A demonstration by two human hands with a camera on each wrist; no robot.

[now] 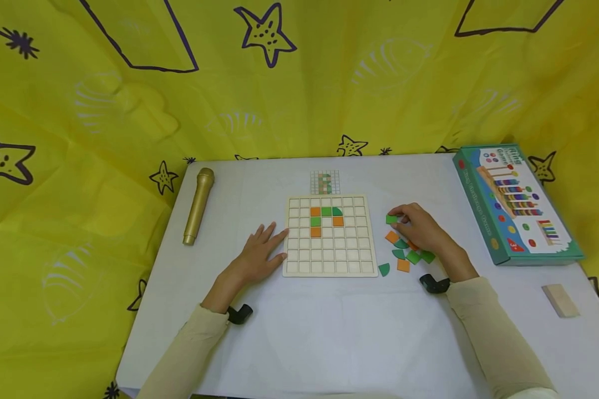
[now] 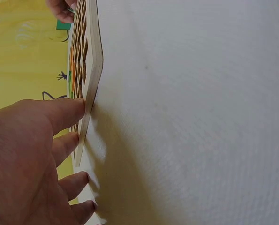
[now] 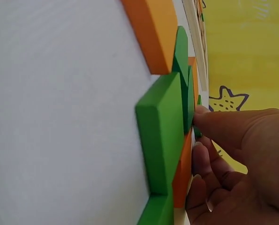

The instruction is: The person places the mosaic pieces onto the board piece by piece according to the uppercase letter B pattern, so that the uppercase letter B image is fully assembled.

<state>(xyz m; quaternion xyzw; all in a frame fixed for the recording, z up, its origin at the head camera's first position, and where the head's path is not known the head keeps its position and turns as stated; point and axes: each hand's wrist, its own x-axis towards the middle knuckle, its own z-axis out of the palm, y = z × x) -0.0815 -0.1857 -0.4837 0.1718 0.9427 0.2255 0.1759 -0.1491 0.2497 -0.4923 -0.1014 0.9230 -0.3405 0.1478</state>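
Observation:
A pale wooden grid board (image 1: 348,256) lies mid-table with several orange and green tiles in its cells, and the top row ends in a green rounded piece (image 1: 336,211). My left hand (image 1: 256,256) has its fingers spread, with thumb and index touching the board's left edge; the left wrist view shows its thumb (image 2: 69,112) against the wooden rim. To the right of the board, my right hand (image 1: 421,227) pinches a green square tile (image 1: 391,219) between thumb and fingers. Below that hand lies a loose pile of tiles, including an orange square (image 1: 403,265) and a green rounded piece (image 1: 384,269).
Behind the board is a small card (image 1: 324,182) printed with a coloured grid pattern. A gold microphone (image 1: 198,208) lies at the left. On the right are a green game box (image 1: 519,205) and a small wooden block (image 1: 561,301). A yellow curtain (image 1: 309,94) hangs behind the table.

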